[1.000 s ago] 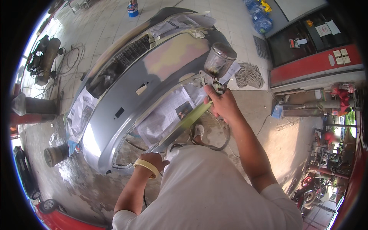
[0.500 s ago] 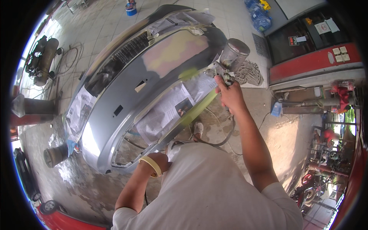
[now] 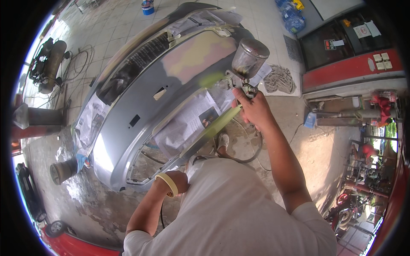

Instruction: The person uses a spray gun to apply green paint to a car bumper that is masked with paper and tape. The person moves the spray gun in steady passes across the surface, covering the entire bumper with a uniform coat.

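Note:
My right hand [image 3: 255, 109] is wrapped round the grip of a spray gun [image 3: 245, 88] with a metal cup [image 3: 252, 57] on top. The gun points at the right part of a grey car bumper [image 3: 141, 112], over a yellow-green patch. Newspaper sheets [image 3: 185, 121] mask the bumper's openings. A hose [image 3: 252, 158] hangs below the gun. My left hand [image 3: 178, 181] is closed by my waist, near the bumper's lower edge; its fingers are mostly hidden, and I cannot see what they hold. A roll of masking tape [image 3: 169, 184] circles that wrist.
A black bucket [image 3: 63, 171] stands left of the bumper, with an air compressor [image 3: 51, 66] farther off. A blue can [image 3: 147, 7] and blue water bottles [image 3: 292, 19] are at the far side. A rumpled cloth [image 3: 279, 80] lies on the floor to the right.
My right hand has moved slightly left with the spray gun, and the cup has swung left with it. My left hand keeps its place by the waist.

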Available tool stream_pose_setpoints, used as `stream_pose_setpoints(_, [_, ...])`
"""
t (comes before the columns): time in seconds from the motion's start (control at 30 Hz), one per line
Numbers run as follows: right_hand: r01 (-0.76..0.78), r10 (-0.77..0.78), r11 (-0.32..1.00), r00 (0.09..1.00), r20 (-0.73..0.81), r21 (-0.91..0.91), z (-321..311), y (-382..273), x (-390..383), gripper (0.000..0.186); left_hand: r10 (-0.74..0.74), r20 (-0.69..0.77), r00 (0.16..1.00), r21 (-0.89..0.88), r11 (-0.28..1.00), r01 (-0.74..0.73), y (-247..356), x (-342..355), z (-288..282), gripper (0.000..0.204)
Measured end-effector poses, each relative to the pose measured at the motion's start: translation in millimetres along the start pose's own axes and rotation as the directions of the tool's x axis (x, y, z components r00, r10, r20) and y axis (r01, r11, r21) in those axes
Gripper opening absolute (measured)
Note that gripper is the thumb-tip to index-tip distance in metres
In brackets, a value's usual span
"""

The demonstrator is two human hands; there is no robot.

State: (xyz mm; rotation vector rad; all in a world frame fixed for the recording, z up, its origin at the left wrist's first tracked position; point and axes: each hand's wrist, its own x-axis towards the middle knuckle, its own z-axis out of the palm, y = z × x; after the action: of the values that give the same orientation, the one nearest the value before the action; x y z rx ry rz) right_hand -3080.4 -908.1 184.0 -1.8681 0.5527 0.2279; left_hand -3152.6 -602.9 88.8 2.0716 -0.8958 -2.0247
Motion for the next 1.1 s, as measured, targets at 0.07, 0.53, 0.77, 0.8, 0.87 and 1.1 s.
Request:
stream_pose_setpoints(0.07, [0.000, 0.000, 1.000, 1.000, 0.003, -0.006, 1.3, -4.5, -0.5, 0.045, 0.053, -0.088, 0.995, 0.102, 0.994, -0.044, -7.8, 9.2, 9.0, 0.029])
stream_pose_setpoints(0.53, [0.018, -0.018, 1.000, 0.999, 0.037, 0.002, 11.1, -23.5, 5.0, 0.043, 0.145, -0.167, 0.975, 0.191, 0.975, -0.112, -4.8, 24.7, 8.0, 0.021])
stream_pose_setpoints(0.77, [-0.011, 0.026, 0.992, 0.993, -0.114, 0.128, -23.3, -1.2, 44.7, 0.039, 0.138, -0.150, 0.979, 0.218, 0.970, -0.104, -3.4, 22.3, 8.0, 0.020])
stream_pose_setpoints(0.8, [-0.016, 0.035, 0.990, 0.990, -0.134, 0.139, -28.2, -1.8, 48.5, 0.039, 0.157, -0.185, 0.970, 0.229, 0.967, -0.113, -6.1, 24.5, 11.1, 0.018])
stream_pose_setpoints(0.87, [-0.003, 0.027, 0.991, 0.985, -0.172, 0.136, -37.8, -3.5, 55.5, 0.041, 0.131, -0.168, 0.977, 0.211, 0.973, -0.094, -7.1, 26.6, 14.5, 0.018])
stream_pose_setpoints(1.1, [0.036, 0.008, 0.990, 0.952, -0.307, 0.138, -74.4, 5.2, 89.3, 0.041, 0.130, -0.177, 0.976, 0.166, 0.981, -0.100, -9.2, 36.3, 29.5, 0.019])
